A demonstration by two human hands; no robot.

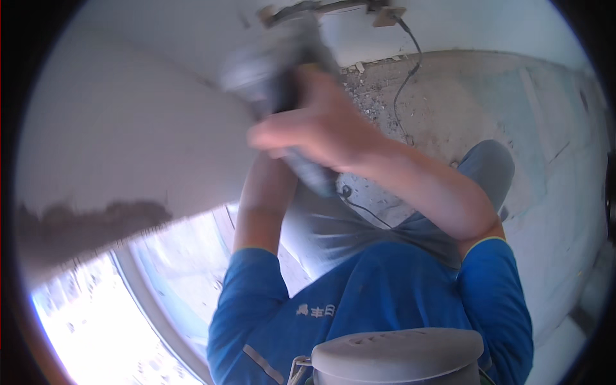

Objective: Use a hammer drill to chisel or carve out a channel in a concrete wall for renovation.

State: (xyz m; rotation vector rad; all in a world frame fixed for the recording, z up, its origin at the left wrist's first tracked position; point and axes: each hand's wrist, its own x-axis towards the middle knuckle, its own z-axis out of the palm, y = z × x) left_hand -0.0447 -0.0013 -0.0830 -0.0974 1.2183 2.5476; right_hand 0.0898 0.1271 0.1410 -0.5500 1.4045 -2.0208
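Note:
My right hand (321,125) reaches across to the upper left, its fingers wrapped around a grey and dark corded power tool (311,173). Motion smears the tool's head, so its exact kind does not show. The head is up close to the pale wall. My left forearm (260,212) rises beneath the tool and my right hand. The left hand itself is hidden behind them, and its fingers cannot be made out. A thin black cord (366,208) trails from near the tool's lower end past my knees.
A dark, rough groove (333,8) with brown square pieces runs along the wall top; a cable (417,51) hangs from it to the dusty floor (475,96). Debris (372,96) lies along the wall's foot. A bright window (102,327) is lower left. My bent knee (491,163) is right.

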